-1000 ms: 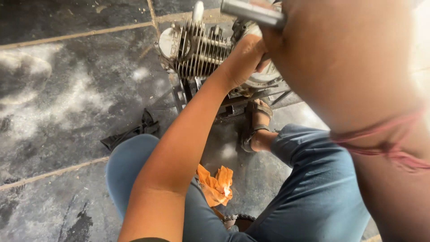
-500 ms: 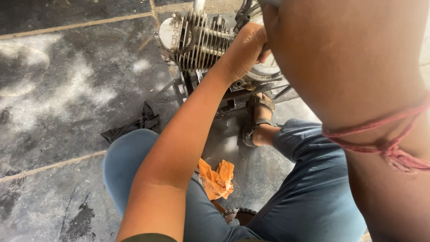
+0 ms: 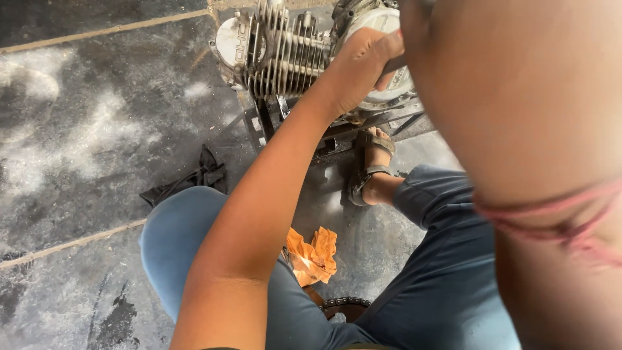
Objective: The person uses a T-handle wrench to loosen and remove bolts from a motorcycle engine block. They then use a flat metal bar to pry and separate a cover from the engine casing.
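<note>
Near: right forearm [image 3: 551,162] fills the right of view, hiding its hand; finger state cannot be told. Orange rag [image 3: 312,254] on floor [image 3: 78,162] between knees. Black rag [image 3: 194,178] left. Sandalled foot [image 3: 370,170] against engine stand. Far: left hand [image 3: 359,68], fingers wrapped around a tool handle [image 3: 394,63] at the finned engine [image 3: 278,48].

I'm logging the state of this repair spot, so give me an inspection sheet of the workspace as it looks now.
Surface: dark stone floor, stained, with pale dusty patches.
Job's things: finned engine on a metal stand.
Clutter: orange rag, black cloth, chain near the knee.
Grippers: left hand closed on a dark handle against the engine; right hand out of view, only its forearm fills the foreground.
Cables: nothing seen.
Surroundings: sandalled foot by the stand; blue trousers.
</note>
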